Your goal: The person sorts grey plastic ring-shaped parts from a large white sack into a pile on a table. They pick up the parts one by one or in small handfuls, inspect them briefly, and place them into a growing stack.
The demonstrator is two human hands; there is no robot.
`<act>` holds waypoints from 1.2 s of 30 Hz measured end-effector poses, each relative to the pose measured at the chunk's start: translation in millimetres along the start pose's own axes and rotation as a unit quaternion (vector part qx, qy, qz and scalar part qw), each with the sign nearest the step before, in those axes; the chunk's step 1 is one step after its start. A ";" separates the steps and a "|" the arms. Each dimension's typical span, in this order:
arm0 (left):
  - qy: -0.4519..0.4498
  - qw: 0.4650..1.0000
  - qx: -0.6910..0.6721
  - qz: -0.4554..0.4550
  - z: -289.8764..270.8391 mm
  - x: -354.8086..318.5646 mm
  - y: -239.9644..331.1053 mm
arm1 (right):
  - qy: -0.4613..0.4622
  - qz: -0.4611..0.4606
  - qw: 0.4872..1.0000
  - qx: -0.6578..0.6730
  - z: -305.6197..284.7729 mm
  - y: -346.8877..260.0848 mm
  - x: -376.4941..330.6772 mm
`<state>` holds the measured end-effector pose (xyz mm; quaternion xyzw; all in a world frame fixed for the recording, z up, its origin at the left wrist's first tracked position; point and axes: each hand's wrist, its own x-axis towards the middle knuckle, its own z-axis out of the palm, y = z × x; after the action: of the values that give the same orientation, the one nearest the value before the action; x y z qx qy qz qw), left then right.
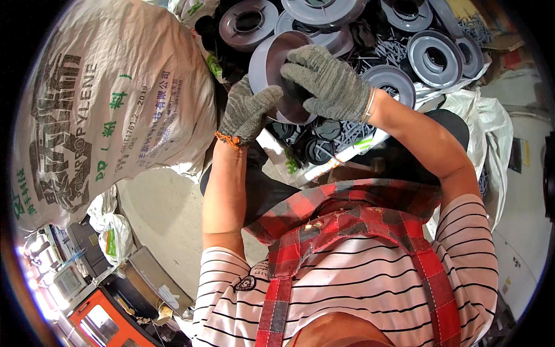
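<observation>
Both gloved hands hold one grey plastic disc [277,63] at twelve o'clock: the left hand [247,111] grips its lower rim, the right hand [326,81] lies spread across its face. Best keep the rim pinched firmly above the pile of discs [428,52].

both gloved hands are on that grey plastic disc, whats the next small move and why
Probably a small turn of the grey disc between the palms to bring more of its rim into view. The left hand cups its lower edge and the right hand lies across its face, hiding much of it. It is held above the pile of grey reels in the open sack, so setting it down looks premature.
</observation>
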<state>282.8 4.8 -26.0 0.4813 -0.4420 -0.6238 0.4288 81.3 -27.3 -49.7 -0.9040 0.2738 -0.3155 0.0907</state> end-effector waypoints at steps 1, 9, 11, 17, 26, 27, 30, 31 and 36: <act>-0.001 1.000 0.000 -0.016 -4.1 0.8 -1.1 | 0.005 -0.038 0.999 -0.021 4.2 3.1 -2.3; 0.032 0.997 -0.022 0.071 8.1 -3.4 -10.4 | -0.030 0.035 0.998 0.032 2.8 -5.0 -0.1; 0.032 0.994 -0.092 0.041 12.7 -7.0 -4.5 | -0.013 0.038 0.998 0.041 7.1 -6.4 -1.0; 0.114 0.977 -0.162 -0.077 2.1 5.1 -10.0 | 0.015 -0.036 0.992 -0.119 19.3 -6.0 2.8; 0.025 0.997 -0.033 0.059 16.1 -4.1 -15.6 | 0.056 0.205 0.972 0.097 3.9 -4.9 7.1; 0.015 0.994 0.051 0.099 15.4 -0.9 -20.2 | 0.084 0.242 0.960 0.111 6.4 -4.9 6.4; -0.041 0.970 0.099 0.218 23.4 -0.3 -20.0 | 0.035 0.293 0.877 0.379 -2.3 -7.4 14.2; -0.039 0.951 0.149 0.268 28.5 -2.1 -17.5 | 0.085 0.411 0.627 0.657 -7.2 -11.7 19.8; -0.135 0.927 0.265 0.228 18.0 -2.9 -9.3 | 0.141 0.395 0.794 0.440 -8.6 11.7 15.9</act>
<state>264.6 12.3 -31.8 0.3747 -0.7431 -0.4281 0.3523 81.2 -45.8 -38.6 -0.5257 0.4483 -0.4626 0.5556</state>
